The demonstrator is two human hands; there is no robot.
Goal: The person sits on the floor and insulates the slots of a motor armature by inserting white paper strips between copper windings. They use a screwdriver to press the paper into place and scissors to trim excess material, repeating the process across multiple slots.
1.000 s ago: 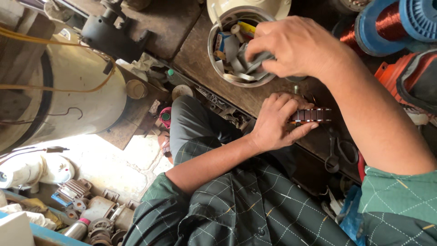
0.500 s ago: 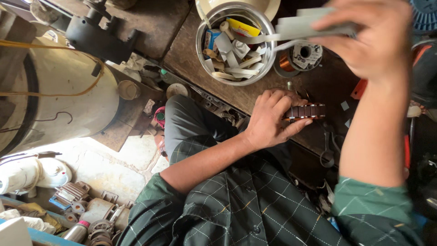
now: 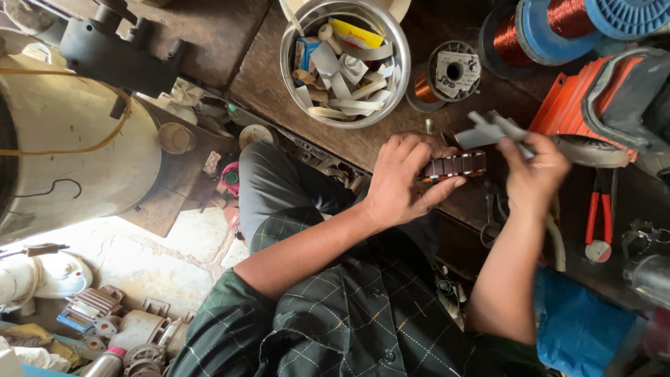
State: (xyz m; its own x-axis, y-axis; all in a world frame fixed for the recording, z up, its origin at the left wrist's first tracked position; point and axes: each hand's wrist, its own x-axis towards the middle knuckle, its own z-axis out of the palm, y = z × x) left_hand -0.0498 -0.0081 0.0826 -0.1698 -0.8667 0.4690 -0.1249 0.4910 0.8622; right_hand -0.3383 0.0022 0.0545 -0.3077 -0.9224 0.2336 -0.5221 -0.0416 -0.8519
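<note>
Now, reading left to right, we see the steel bowl of paper strips [image 3: 345, 63] on the table [image 3: 209, 28], no longer under a hand. Our left hand [image 3: 401, 183] still clasps the small slotted armature [image 3: 457, 165] at the table edge. Our right hand [image 3: 534, 171] has dropped beside it, pinching grey insulation strips [image 3: 488, 129] just above the armature.

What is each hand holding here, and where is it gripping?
The left hand grips a small dark slotted core by its left end. The right hand pinches grey paper strips at their right ends.
</note>
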